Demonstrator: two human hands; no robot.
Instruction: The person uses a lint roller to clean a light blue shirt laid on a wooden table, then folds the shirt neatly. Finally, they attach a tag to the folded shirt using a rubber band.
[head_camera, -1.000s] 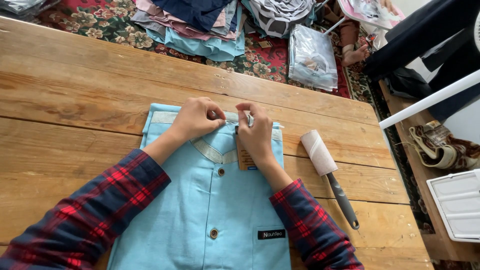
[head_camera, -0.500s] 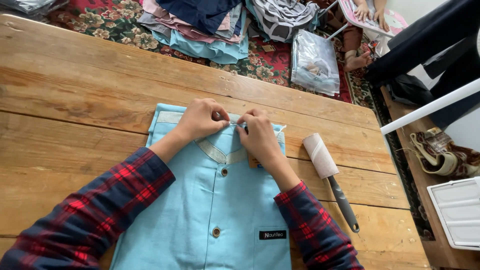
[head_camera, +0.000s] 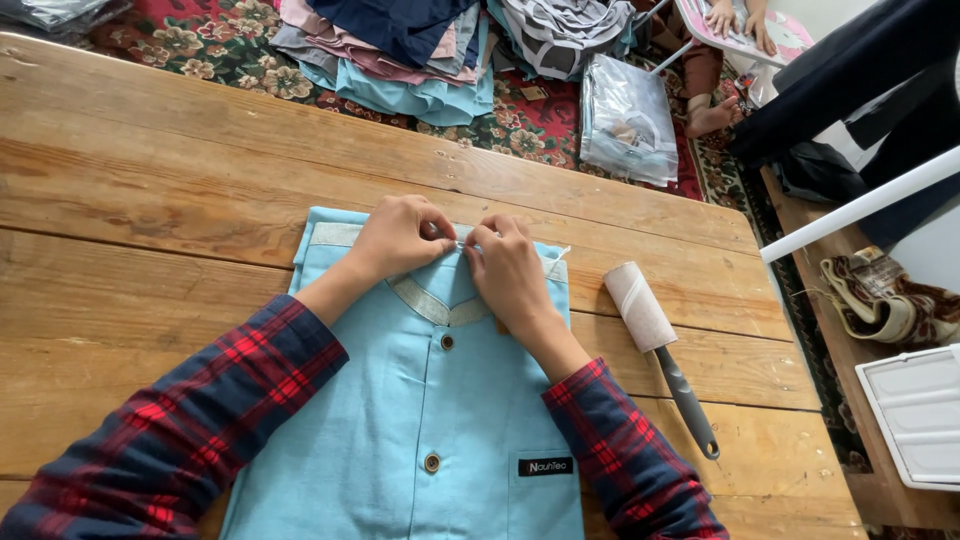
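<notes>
A: Wooden table (head_camera: 150, 180), plank top; patterned rug (head_camera: 520, 120) beyond its far edge. Item one?

B: Shirt (head_camera: 400, 420), light blue, lying flat on the table, front up, collar at the far end. Grey collar band, two brown buttons down the placket, small dark label low on the chest.

A: Hands?

B: Left hand (head_camera: 395, 235) on the collar, fingers curled shut, pinching the fabric at the neck opening. Right hand (head_camera: 510, 270) just beside it, fingers likewise closed on the collar edge; fingertips of both nearly touching. Both sleeves red-and-navy plaid.

A: Other items on the table?

B: Lint roller (head_camera: 655, 340), white roll, grey handle, lying just right of the shirt, apart from it.

A: Off the table?

B: Clothes pile (head_camera: 400, 50) on the rug, folded, mixed colours. Clear bag (head_camera: 625, 120) beside it. Another person's bare foot (head_camera: 715, 115) farther right. White tray (head_camera: 915, 410) at the right edge.
</notes>
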